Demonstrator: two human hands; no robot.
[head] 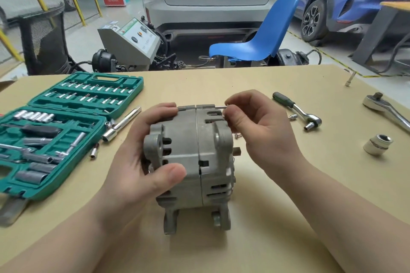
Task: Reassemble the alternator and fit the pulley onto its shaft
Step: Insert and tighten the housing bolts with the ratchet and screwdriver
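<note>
Alternator [195, 162] beside socket-filled green case [93, 117]

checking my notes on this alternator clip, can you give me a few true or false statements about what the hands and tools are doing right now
1. The left hand grips the alternator. True.
2. The right hand holds a ratchet. False: it pinches a long through bolt at the top of the housing; the green-handled ratchet lies on the table.
3. The socket set case is closed. False: it lies open, left of the alternator.
4. A loose large socket stands on the table to the right. True.
5. The two housing halves are apart. False: they sit together along a seam.
</note>
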